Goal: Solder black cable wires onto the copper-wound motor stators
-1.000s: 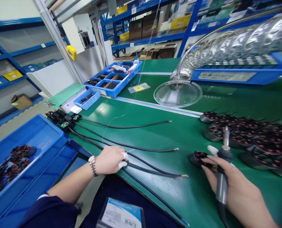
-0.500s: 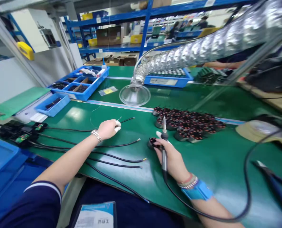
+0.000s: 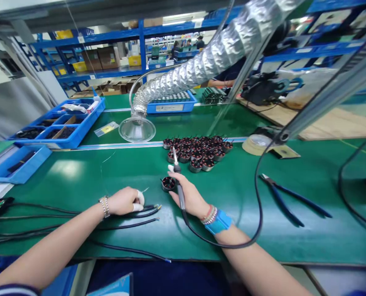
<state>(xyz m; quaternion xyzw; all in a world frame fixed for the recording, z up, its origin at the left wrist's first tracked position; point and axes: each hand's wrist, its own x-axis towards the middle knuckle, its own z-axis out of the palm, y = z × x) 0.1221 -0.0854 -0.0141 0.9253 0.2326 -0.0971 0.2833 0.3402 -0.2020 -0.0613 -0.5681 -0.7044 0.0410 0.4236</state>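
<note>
My left hand (image 3: 125,201) lies closed on the green mat, with white finger cots on two fingertips, pinching a thin solder wire that sticks out toward the right. It rests on black cables (image 3: 78,218) running left across the mat. My right hand (image 3: 189,196) is wrapped round a soldering iron (image 3: 179,186), tip pointing up and away. Its fingertips touch a small round motor (image 3: 168,183) with copper windings. A cluster of several similar motors (image 3: 198,151) sits just behind.
A clear fume hood (image 3: 136,129) on a silver flexible duct (image 3: 201,65) hangs behind the motors. Blue parts trays (image 3: 58,125) stand at the left, blue-handled cutters (image 3: 290,199) and a tape roll (image 3: 256,144) at the right. The iron's black cord (image 3: 256,193) loops across the mat.
The camera has swung to the right, so the blue bin at the left left the view. My left hand came down onto the cables; my right hand still holds the iron by the motor.
</note>
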